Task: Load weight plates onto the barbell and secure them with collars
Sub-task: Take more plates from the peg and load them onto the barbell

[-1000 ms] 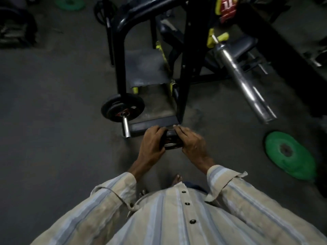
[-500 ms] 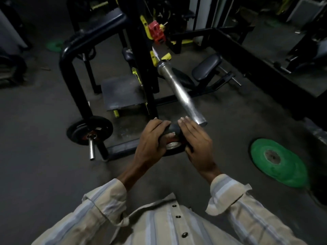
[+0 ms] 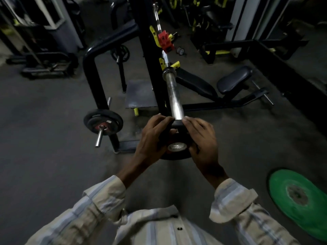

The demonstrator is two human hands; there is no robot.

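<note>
A small black weight plate (image 3: pixel 177 155) with a metal centre hole is held upright between both hands at the end of the steel barbell sleeve (image 3: pixel 173 96). My left hand (image 3: pixel 154 137) grips its left rim and my right hand (image 3: pixel 201 138) grips its right rim, fingers curled over the top edge. The sleeve's tip meets the plate's top edge and is hidden behind it. The barbell rests on the black rack (image 3: pixel 150 55) by a red and yellow catch (image 3: pixel 165 41).
A green plate (image 3: pixel 300 198) lies flat on the floor at the right. A black plate (image 3: pixel 103 121) sits on a low storage peg at the left. A padded bench (image 3: pixel 233 80) stands beyond the rack, with other gym machines behind it.
Both hands have raised the black plate from low near the floor up to the end of the barbell sleeve. The view has tilted up, showing more of the rack.
</note>
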